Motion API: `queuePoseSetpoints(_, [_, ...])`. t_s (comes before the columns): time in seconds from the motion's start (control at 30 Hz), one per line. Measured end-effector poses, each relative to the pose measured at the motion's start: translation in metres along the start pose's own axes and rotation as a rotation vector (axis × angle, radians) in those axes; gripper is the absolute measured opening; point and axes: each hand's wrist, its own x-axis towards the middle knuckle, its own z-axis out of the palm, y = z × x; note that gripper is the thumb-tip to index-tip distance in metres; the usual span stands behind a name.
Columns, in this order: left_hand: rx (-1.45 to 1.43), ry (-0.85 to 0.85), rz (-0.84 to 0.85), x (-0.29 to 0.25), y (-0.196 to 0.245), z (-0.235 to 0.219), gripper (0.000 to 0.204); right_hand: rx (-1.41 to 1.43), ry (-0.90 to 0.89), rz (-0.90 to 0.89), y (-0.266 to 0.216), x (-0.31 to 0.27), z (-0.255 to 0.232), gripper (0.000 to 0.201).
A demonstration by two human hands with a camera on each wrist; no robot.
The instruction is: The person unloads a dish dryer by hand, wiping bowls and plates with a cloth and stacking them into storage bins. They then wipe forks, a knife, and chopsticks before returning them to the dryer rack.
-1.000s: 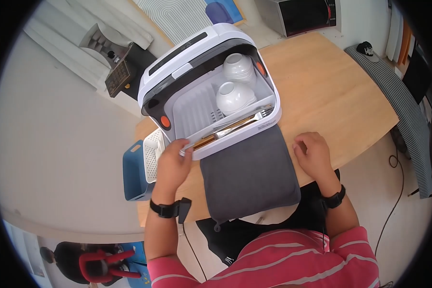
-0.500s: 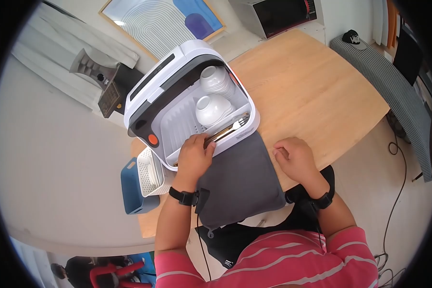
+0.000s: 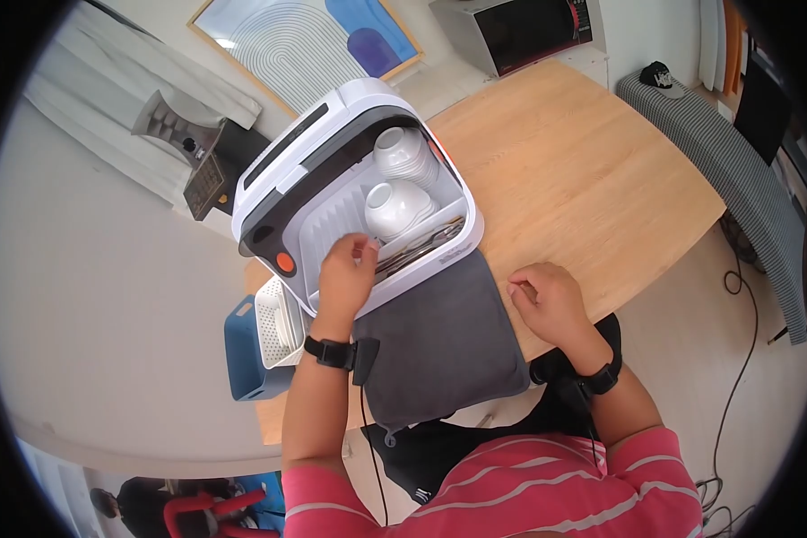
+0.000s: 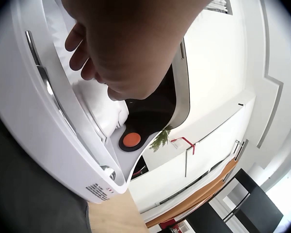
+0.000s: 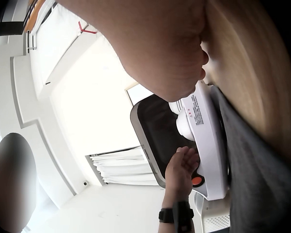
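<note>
A white dish box (image 3: 462, 235) with a raised, dark-windowed lid stands on the table. Inside it are two stacks of white bowls, one stack at the back (image 3: 402, 154) and one nearer (image 3: 398, 208). Cutlery (image 3: 426, 245) lies in the narrow front slot. My left hand (image 3: 346, 273) hovers over the slot's left part with fingers loosely bent and nothing visible in them; in the left wrist view its fingertips (image 4: 78, 59) appear above the box. My right hand (image 3: 549, 300) rests loosely curled on the wooden table, right of a grey cloth mat (image 3: 439, 341), holding nothing.
Left of the box stand a white perforated basket (image 3: 273, 327) with white items in it and a blue bin (image 3: 242, 354). The wooden table (image 3: 592, 170) extends to the right. A microwave (image 3: 529, 31) sits behind it. Another person (image 3: 143, 507) is at the lower left.
My left hand went from the box's front left corner onto the cutlery, then lifted off it, back and leftward. The cutlery now lies lower in its slot. My right hand stays by the mat.
</note>
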Motion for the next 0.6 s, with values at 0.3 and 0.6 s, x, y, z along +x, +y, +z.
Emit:
queuePoseSetpoints(0.3, [-0.53,-0.282,-0.623,0.066,-0.01,0.005,0.073,-0.023,-0.043,0.022,-0.002,-0.001,-0.002,0.005])
queuePoseSetpoints(0.6, [-0.547,-0.292,-0.605,0.068,-0.004,0.012,0.071,0.154,0.015,-0.22,-0.04,0.064,0.027,0.03])
